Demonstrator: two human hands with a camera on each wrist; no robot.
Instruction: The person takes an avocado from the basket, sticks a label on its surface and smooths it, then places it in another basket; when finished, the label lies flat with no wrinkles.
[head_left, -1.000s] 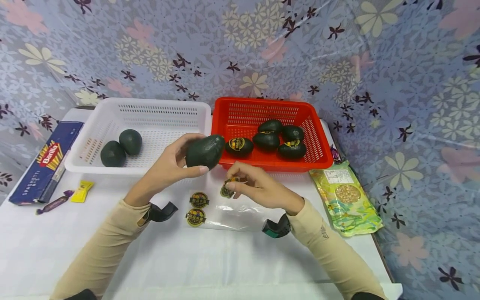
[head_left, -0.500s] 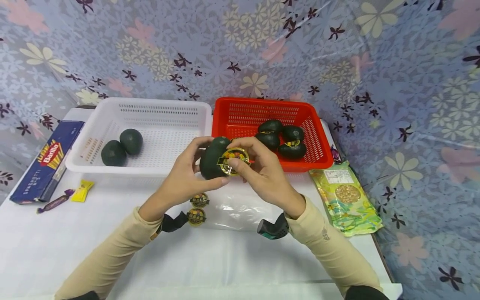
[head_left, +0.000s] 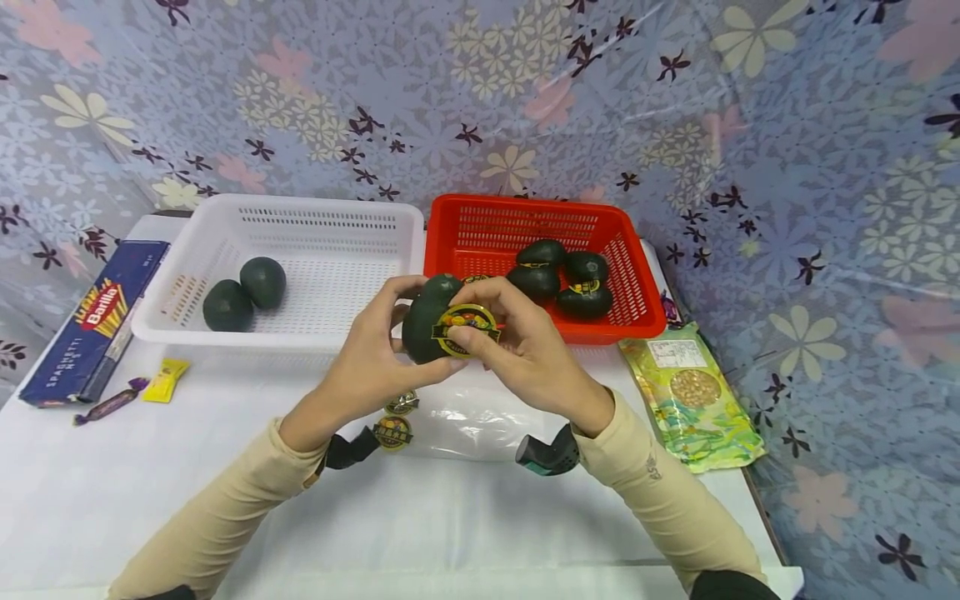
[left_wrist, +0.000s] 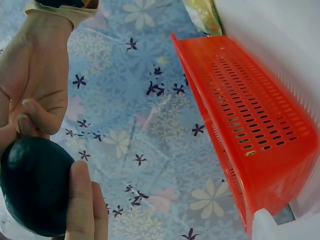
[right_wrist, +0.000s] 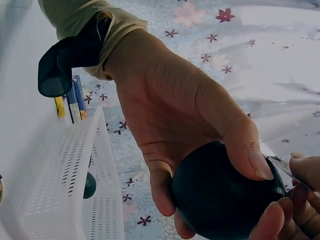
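Now my left hand point(head_left: 375, 350) wraps the avocado point(head_left: 423, 321), held above the tabletop's middle before the red basket point(head_left: 637, 275), while my right hand point(head_left: 525, 350) pinches a sticker point(head_left: 465, 327) against it. Firm, rounded, probably slick; best cupped around its belly. Only the head view shows the sticker face; the left wrist view shows bare skin.

the right hand point(head_left: 525, 350) covers part of the sticker point(head_left: 467, 329), its print seemingly too small to read.
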